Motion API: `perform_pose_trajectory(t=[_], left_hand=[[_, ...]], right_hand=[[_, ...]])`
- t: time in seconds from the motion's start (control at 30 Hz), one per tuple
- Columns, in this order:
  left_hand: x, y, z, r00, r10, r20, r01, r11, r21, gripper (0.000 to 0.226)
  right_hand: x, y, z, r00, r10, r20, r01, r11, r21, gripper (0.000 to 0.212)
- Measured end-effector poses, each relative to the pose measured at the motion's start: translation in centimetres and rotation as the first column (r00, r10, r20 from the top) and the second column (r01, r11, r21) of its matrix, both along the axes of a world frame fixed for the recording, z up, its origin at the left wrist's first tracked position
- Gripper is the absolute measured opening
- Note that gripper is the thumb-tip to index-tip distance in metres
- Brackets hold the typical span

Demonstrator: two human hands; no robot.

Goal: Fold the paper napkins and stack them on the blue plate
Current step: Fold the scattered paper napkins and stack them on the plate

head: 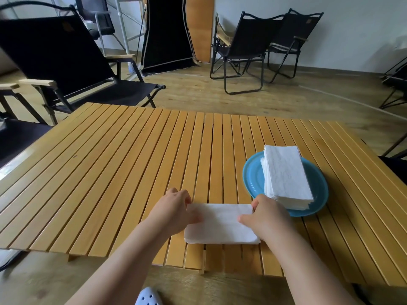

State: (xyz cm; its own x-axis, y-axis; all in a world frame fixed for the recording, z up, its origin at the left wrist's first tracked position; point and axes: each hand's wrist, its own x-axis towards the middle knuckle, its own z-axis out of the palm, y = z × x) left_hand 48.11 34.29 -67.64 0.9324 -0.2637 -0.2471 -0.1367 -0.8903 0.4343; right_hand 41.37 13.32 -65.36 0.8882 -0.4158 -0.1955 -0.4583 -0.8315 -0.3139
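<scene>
Slatted table [110, 172] — left hand [174, 210] and right hand [266, 216], each grip pinching folded napkin [220, 223], fingertips hidden underneath.

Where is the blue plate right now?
Head view: the blue plate sits on the slatted table's right side, under the napkin stack, just beyond the right hand.

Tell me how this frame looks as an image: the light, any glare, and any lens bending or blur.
Head view: soft, even daylight; the stack of napkins casts only a faint shadow on the blue plate. Head view: pale glare along the table's left edge. Head view: wide-angle bending splays the slats and tilts the chairs; the hands and the napkin they hold are sharp, the far-left corner smeared.
</scene>
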Motion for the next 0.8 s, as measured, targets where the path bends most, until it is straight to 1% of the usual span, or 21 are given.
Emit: perform_pose_trajectory(t=[0.17,0.3,0.37,0.43,0.63,0.8], left_hand=[[0.2,0.0,0.0,1.0,-0.011,-0.027,0.01,1.0,-0.02,0.061],[0.2,-0.1,0.2,0.997,-0.067,-0.037,0.064,0.996,-0.067,0.048],[0.1,-0.1,0.3,0.994,-0.093,-0.051,0.088,0.992,-0.094,0.045],[0.2,-0.1,0.2,0.993,-0.095,-0.07,0.086,0.99,-0.115,0.046],[0.5,0.3,0.0,0.987,-0.137,-0.082,0.125,0.983,-0.131,0.041],[0.7,0.8,-0.2,0.978,-0.175,-0.114,0.152,0.97,-0.188,0.03]], right_hand=[[0.3,0.0,-0.2,1.0,0.0,-0.03,0.002,0.997,0.071,0.036],[0.5,-0.4,-0.4,0.998,0.004,-0.062,0.004,0.991,0.131,0.04],[0.6,-0.5,-0.4,0.997,0.011,-0.079,0.001,0.988,0.154,0.038],[0.6,-0.6,-0.5,0.996,0.021,-0.086,-0.005,0.985,0.173,0.037],[0.6,-0.9,-0.8,0.998,0.031,-0.059,-0.016,0.969,0.245,0.031],[0.6,-1.2,-0.2,0.989,0.085,-0.118,-0.045,0.949,0.312,0.042]])
